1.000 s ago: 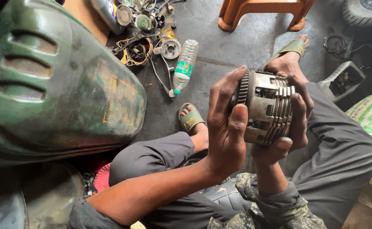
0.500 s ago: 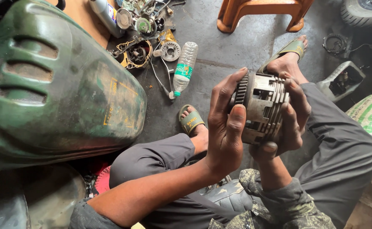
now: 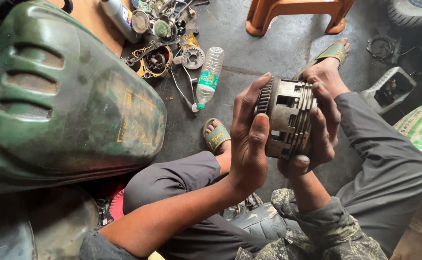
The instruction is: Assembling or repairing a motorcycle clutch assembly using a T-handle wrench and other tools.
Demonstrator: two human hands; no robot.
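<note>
- The left hand (image 3: pixel 249 139) grips the toothed end of a round metal drum (image 3: pixel 288 118), thumb laid across its side and fingers curled over the gear ring.
- The right hand (image 3: pixel 317 135) clasps the other end of the drum, fingers wrapped over the stacked rings, thumb tucked under its lower edge.
- The drum is held in the air between both hands, lying on its side, above the person's lap and well above the floor (image 3: pixel 268 53).
- Slots are cut into the drum's grey wall; the gear teeth face the left hand.
- The person sits on the floor in dark trousers (image 3: pixel 389 159) and green sandals (image 3: pixel 217 136), one foot just below the drum, the other stretched out beyond it.
- A large green cover (image 3: pixel 61 101) with slotted vents lies to the left, close to the knee.
- A clear plastic bottle (image 3: pixel 209 72) lies on the floor beyond the sandal, beside scattered engine parts (image 3: pixel 160 53).
- An orange stool (image 3: pixel 297 14) stands farther off.
- A grey plastic housing (image 3: pixel 389 86) rests to the right, near the stretched leg.
</note>
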